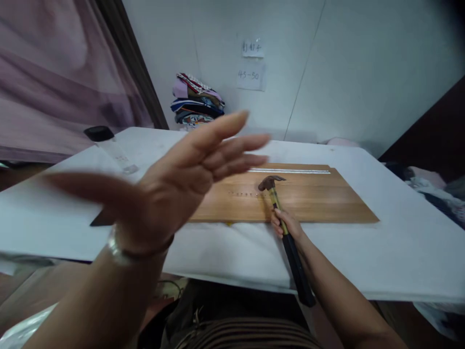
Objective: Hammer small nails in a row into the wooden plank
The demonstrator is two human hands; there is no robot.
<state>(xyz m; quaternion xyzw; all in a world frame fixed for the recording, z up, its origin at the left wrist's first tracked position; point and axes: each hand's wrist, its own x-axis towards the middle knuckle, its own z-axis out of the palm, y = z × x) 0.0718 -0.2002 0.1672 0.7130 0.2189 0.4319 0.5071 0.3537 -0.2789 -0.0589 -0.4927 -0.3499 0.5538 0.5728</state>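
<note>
My left hand [189, 174] is raised close to the camera, holding nothing, with its thumb spread away from the stretched fingers. It hides part of the table and the left part of a wooden board [327, 198]. My right hand [286, 225] is wrapped round the handle of a claw hammer [274, 194], above its black grip. The hammer's rusty head is over the board, its claw pointing right. A short row of small nails [246, 194] runs along the board just left of the hammer head.
White cloth covers the table [385, 252]. A metal strip [290, 170] lies along the board's far edge. At the left, a clear bottle with a black cap [100, 133] lies on its side. Folded clothes [198, 102] are stacked behind, by a wall with two paper notes [250, 76].
</note>
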